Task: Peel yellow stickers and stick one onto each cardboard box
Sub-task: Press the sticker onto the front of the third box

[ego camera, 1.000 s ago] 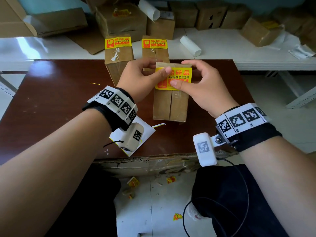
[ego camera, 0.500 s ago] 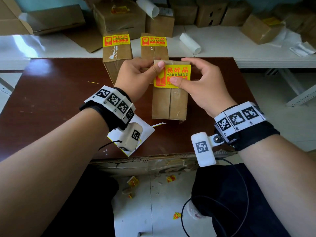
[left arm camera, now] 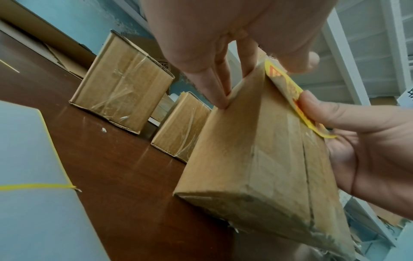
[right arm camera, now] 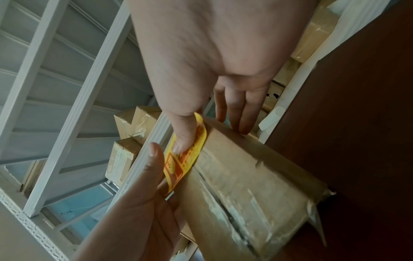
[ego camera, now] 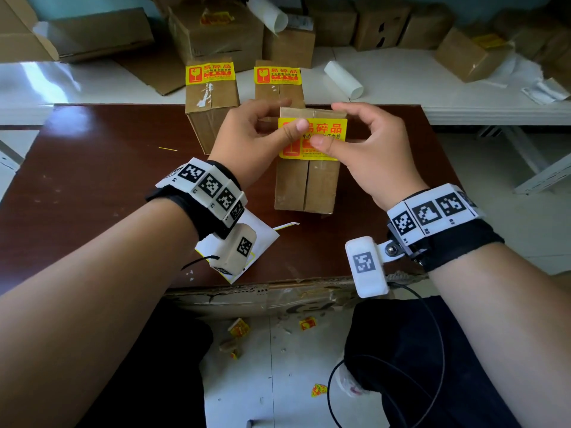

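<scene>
A tall cardboard box (ego camera: 306, 183) stands on the brown table (ego camera: 92, 180), and a yellow sticker (ego camera: 329, 131) lies across the top of its near face. My left hand (ego camera: 285, 117) holds the box's upper left, its thumb on the sticker and its fingers against the side. My right hand (ego camera: 332, 125) holds the upper right, with the thumb pressing the sticker's middle and the fingers over the top edge. The left wrist view shows the sticker (left arm camera: 290, 91) on the box (left arm camera: 257, 150). The right wrist view shows the sticker (right arm camera: 185, 159) under both thumbs on the box (right arm camera: 245, 176).
Two more boxes (ego camera: 211, 109) (ego camera: 278, 91) stand behind, each with a yellow sticker on top. A white backing sheet (ego camera: 262, 239) lies under my left wrist. A white ledge behind holds several boxes and a paper roll (ego camera: 343, 80). Sticker scraps lie on the floor.
Both thumbs have slid a little across the sticker. The box and both hands otherwise stay where they were.
</scene>
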`<state>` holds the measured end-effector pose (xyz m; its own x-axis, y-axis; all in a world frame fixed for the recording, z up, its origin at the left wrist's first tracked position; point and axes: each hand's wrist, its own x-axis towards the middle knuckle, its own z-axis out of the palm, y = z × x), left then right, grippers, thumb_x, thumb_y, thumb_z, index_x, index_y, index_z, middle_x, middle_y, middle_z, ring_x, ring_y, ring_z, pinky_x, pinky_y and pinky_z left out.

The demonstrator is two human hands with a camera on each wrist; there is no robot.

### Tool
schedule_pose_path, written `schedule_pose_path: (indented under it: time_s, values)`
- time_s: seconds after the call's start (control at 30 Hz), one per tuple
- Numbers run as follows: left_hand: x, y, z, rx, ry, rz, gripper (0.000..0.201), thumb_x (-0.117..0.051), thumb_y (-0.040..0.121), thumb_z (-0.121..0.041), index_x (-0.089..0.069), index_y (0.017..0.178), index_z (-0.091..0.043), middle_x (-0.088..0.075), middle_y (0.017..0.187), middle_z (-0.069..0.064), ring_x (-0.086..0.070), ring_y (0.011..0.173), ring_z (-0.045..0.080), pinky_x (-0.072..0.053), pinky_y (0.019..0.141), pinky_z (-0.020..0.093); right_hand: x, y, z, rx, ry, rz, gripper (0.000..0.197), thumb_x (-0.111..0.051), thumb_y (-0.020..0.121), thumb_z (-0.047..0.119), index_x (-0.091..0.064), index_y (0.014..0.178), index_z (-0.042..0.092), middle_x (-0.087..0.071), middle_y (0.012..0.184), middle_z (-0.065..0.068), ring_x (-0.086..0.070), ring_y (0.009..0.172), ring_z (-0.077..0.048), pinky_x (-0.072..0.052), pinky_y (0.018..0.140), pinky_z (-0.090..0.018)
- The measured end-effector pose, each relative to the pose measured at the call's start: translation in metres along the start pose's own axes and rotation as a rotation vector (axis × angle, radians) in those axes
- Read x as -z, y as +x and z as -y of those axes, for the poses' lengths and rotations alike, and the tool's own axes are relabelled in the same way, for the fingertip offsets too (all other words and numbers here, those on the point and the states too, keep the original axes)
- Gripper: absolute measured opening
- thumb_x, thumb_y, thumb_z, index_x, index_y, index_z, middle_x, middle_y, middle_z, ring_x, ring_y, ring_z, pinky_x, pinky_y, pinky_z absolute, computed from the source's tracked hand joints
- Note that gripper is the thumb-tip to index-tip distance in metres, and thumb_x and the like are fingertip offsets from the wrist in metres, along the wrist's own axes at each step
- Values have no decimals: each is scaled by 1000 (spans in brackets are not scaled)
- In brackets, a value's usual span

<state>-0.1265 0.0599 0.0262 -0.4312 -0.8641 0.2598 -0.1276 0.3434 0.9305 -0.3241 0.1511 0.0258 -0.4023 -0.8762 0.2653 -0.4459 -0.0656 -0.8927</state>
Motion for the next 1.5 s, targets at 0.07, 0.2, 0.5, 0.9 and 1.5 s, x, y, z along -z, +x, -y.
schedule_pose_path:
  time_s: [0.07,0.2,0.5,0.9,1.5]
  values:
    - [1,-1,-1,-8,35,12,61,-86,86,-39,-66,139,-14,-74,124,4,-74,105,6,-60,81,17,1,-1,1,-6,-2,2,67,-93,73,54,-74,134,34,-70,130,21,-68,129,-7,-60,106,-43]
    - [3,-1,-1,-17,72,19,65,-87,85,-37,-63,142,-15,-72,127,3,-72,105,4,-59,81,15,3,1,1,-15,5,0,59,-89,82,49,-74,137,30,-70,135,15,-62,133,-2,-57,111,-40]
    - [1,0,1,4,-5,-27,46,-75,98,-30,-68,139,-11,-73,126,-5,-75,102,3,-61,86,21,2,5,-1,-49,79,19,54,-84,88,47,-74,138,28,-72,135,13,-66,130,-3,-56,112,-40]
    - [0,3,3,12,22,-78,38,-63,104,-37,-73,133,-13,-73,128,-5,-71,115,9,-62,91,27,2,6,3,-90,117,29,47,-72,99,43,-71,142,24,-74,138,9,-66,131,-4,-53,117,-39]
    - [3,-3,-7,70,44,57,68,-91,81,-26,-60,139,-8,-69,127,1,-71,93,-11,-56,76,10,8,7,12,-77,-38,138,57,-71,93,61,-68,143,35,-70,142,12,-62,136,-9,-51,117,-50]
